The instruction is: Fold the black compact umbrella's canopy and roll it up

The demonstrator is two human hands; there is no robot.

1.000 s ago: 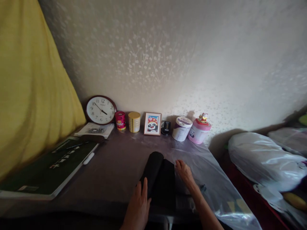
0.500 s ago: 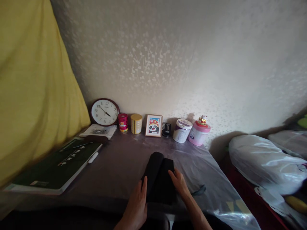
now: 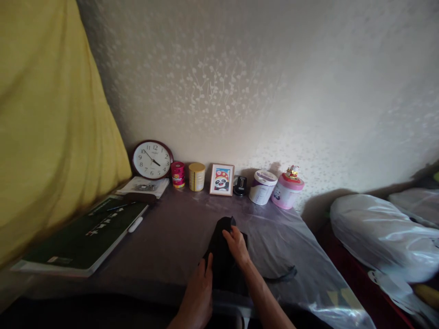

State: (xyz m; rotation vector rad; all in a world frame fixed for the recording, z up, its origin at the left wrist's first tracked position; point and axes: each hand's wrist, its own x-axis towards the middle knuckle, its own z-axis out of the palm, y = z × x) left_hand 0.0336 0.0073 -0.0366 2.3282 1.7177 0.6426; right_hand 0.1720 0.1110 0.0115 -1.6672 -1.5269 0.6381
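Note:
A black folded cloth bundle [image 3: 219,242] lies at the near middle of the table, its exact kind unclear in the dim light. My left hand [image 3: 200,288] grips its lower left edge, thumb and forefinger showing on top. Across the bundle's upper part reaches my right hand [image 3: 236,244], its fingers closed on the cloth near the far end, where a corner sticks up. From the bundle's right side a thin dark strap [image 3: 286,274] trails over the table.
A plastic-covered table [image 3: 171,237] holds a green book [image 3: 85,237] with a pen, and a white marker [image 3: 135,224]. Along the wall stand a clock [image 3: 152,160], tins, a framed panda picture [image 3: 222,179] and two tubs. White plastic bags [image 3: 384,233] lie at right.
My right hand has moved from the bundle's right edge up and left onto its far end, and the cloth there has shifted. My left hand stays at the left side.

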